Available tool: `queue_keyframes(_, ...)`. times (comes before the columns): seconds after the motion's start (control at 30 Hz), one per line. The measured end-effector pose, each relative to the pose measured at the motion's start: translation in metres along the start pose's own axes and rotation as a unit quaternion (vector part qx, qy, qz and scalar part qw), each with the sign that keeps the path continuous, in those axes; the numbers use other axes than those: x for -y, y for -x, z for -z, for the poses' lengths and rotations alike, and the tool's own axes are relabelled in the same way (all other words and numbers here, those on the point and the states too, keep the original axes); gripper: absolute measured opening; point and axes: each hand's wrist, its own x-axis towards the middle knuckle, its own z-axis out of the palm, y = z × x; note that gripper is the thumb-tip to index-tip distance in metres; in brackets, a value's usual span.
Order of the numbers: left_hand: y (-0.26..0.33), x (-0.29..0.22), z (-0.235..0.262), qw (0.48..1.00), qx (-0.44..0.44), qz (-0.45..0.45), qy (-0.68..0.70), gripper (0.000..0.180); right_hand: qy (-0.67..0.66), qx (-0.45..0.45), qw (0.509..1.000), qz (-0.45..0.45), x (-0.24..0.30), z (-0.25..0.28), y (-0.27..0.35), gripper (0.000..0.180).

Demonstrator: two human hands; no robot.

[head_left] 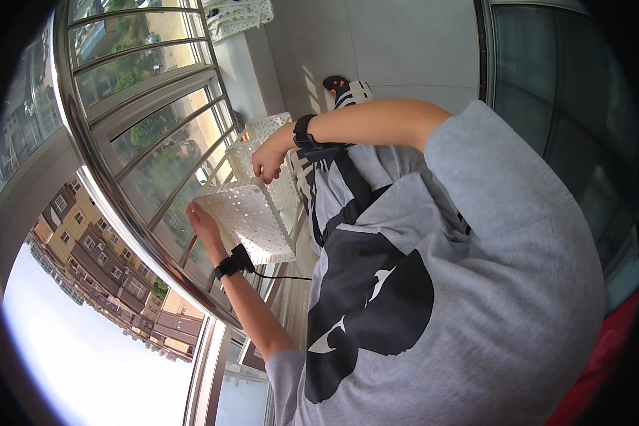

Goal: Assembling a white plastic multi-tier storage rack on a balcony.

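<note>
Cloth of a grey shirt [504,284] lay nearest. Beyond it, the left hand [204,224] grasped the outer edge of a white perforated basket [252,224]; the right hand [268,157] bent its fingers at the upper rim, though whether they pinched it I could not tell. The basket was tilted beside the metal railing [62,92], its longer visible edge slanting toward the lower right. Another perforated piece [285,199] showed behind, then buildings [110,259] outside.
</note>
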Motion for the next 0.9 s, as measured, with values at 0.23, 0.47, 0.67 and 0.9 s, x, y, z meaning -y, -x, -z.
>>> queue_keyframes(0.23,0.063,-0.124,-0.033,0.969,-0.001,-0.199,-0.146,0.038,0.051,-0.063,0.996,0.029,0.000,0.002,-0.003,0.036)
queue_keyframes(0.47,0.028,-0.119,-0.076,0.970,-0.106,-0.196,-0.101,0.035,0.041,-0.157,0.985,0.055,0.012,-0.007,-0.016,0.028)
queue_keyframes(0.67,0.023,-0.106,-0.073,0.970,-0.107,-0.203,-0.083,0.032,0.017,-0.169,0.984,0.056,0.016,-0.014,-0.029,0.024)
queue_keyframes(0.9,0.027,-0.088,-0.010,0.995,-0.081,-0.056,0.027,0.055,0.013,-0.125,0.992,0.007,0.023,-0.015,0.006,0.029)
